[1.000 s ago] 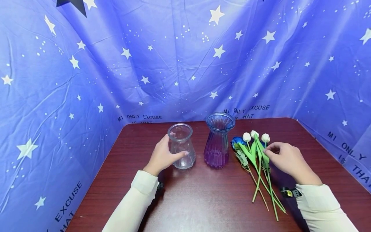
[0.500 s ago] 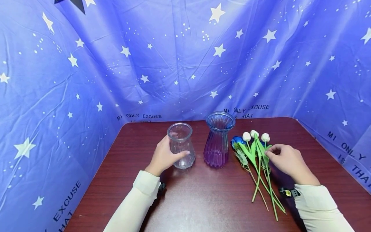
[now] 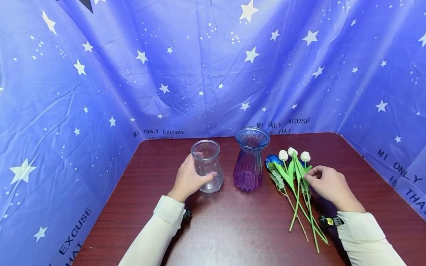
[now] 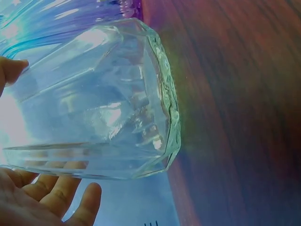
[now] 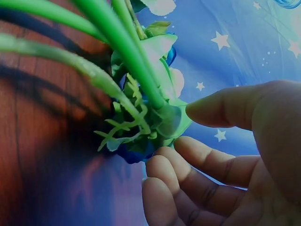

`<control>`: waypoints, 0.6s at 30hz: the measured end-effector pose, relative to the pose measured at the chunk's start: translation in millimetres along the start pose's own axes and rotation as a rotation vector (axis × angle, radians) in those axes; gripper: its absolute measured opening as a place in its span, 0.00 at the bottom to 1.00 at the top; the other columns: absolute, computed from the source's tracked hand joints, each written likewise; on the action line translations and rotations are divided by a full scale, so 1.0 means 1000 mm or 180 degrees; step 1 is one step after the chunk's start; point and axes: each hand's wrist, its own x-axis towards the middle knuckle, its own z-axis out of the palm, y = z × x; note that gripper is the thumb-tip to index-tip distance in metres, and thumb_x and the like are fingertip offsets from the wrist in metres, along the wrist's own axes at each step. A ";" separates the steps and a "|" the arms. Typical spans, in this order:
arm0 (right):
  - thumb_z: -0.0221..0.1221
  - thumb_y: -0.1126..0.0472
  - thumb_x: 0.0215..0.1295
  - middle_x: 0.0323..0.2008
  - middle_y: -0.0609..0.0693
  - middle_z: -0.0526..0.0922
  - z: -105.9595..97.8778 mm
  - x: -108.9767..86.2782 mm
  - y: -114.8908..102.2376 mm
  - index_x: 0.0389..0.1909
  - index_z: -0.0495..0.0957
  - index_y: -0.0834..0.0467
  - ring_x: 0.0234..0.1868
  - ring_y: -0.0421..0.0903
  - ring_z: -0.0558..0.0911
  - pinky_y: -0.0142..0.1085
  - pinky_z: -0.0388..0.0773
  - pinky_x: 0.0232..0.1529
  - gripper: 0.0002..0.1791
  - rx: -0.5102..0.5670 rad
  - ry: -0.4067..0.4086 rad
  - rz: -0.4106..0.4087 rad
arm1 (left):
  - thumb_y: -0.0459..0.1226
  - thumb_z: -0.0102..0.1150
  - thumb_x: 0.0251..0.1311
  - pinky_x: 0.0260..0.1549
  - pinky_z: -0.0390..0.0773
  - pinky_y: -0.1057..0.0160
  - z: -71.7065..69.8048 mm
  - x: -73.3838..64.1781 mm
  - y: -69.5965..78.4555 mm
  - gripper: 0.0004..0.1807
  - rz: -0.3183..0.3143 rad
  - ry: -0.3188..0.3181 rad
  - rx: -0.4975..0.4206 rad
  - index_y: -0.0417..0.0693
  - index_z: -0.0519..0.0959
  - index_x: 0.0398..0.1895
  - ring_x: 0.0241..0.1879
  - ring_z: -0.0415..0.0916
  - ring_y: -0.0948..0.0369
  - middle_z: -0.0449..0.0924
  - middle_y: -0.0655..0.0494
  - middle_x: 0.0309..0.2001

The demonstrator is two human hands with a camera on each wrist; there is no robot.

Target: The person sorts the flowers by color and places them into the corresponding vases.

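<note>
My left hand [image 3: 189, 180] holds the clear glass vase [image 3: 216, 181], which stands upright on the table. Its thumb [image 4: 14, 69] lies along one side; the other fingers [image 4: 61, 190] reach around the opposite side, partly seen through the glass. The right hand [image 3: 331, 186] is at the right edge of a bunch of flowers with white tulips [image 3: 283, 155] and blue blooms [image 3: 273, 162]. In the right wrist view the thumb and loosely curled fingers [image 5: 162, 200] stand apart at the edge of a green leaf [image 5: 173, 117], without a firm pinch.
A ribbed glass vase [image 3: 247, 173], blue above and purple below, stands between the clear vase and the flowers. The green stems [image 3: 309, 221] point toward the front of the dark red table [image 3: 216, 236]. A starry blue cloth [image 3: 199, 66] hangs around the table.
The view has shifted slightly. Both hands, the vases and the flowers stay nearly where they were; the right hand has moved only very little.
</note>
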 end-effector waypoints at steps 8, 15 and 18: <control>0.61 0.47 0.69 0.25 0.46 0.84 0.001 -0.002 0.006 0.40 0.80 0.62 0.25 0.42 0.80 0.38 0.73 0.32 0.19 0.0105 -0.0314 0.0152 | 0.55 0.80 0.42 0.54 0.81 0.46 0.004 -0.001 -0.001 0.45 -0.0052 0.0063 0.0053 0.55 0.69 0.64 0.54 0.81 0.52 0.78 0.56 0.56; 0.56 0.43 0.74 0.23 0.46 0.84 0.004 -0.004 0.011 0.41 0.78 0.64 0.23 0.44 0.83 0.39 0.80 0.27 0.24 0.0351 -0.0668 0.0426 | 0.56 0.79 0.42 0.53 0.81 0.46 0.004 -0.001 0.001 0.46 -0.0091 0.0041 0.0083 0.56 0.69 0.65 0.53 0.81 0.52 0.78 0.57 0.56; 0.56 0.41 0.73 0.21 0.46 0.84 0.004 -0.005 0.010 0.39 0.79 0.63 0.23 0.45 0.83 0.39 0.81 0.27 0.26 0.0377 -0.0731 0.0457 | 0.56 0.79 0.42 0.53 0.81 0.46 0.004 -0.002 0.002 0.46 -0.0108 0.0032 0.0095 0.56 0.68 0.66 0.53 0.81 0.52 0.77 0.57 0.56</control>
